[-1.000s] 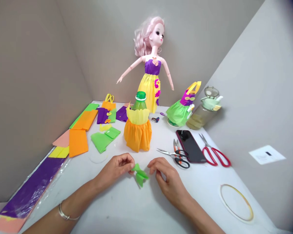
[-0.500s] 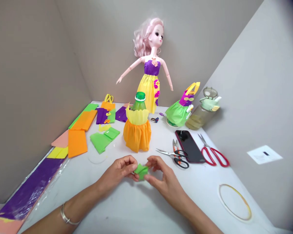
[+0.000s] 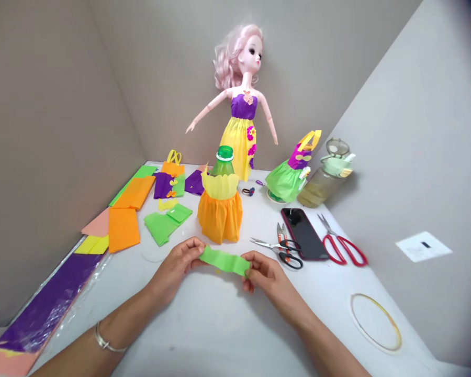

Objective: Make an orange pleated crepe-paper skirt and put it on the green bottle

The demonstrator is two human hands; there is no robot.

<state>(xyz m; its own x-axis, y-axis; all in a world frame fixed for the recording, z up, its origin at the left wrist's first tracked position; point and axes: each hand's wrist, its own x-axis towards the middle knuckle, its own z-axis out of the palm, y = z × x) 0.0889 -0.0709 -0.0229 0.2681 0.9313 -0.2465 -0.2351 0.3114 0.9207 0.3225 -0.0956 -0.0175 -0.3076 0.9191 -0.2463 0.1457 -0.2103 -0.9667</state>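
Observation:
A green strip [image 3: 225,261], of fabric or crepe paper, is stretched out between my two hands above the table. My left hand [image 3: 186,256] pinches its left end, and my right hand [image 3: 262,270] pinches the right end. Just behind the strip stands a green bottle [image 3: 223,166] dressed in a yellow top [image 3: 220,187] and a gathered orange skirt [image 3: 220,219]. A folded green piece [image 3: 167,223] lies beyond my left hand. Black-handled scissors [image 3: 284,250] and orange thread snips [image 3: 281,235] lie beyond my right hand.
Orange pieces [image 3: 124,229] and a purple sheet [image 3: 51,303] lie along the left edge. A doll [image 3: 245,104] stands at the back. To the right are a small green dress [image 3: 284,181], a jug [image 3: 320,188], a phone [image 3: 304,234], red scissors [image 3: 344,248] and a hoop [image 3: 398,335].
The green piece, crumpled between my fingers before, is now spread into a long strip. My hands have moved apart, the left one up and to the left.

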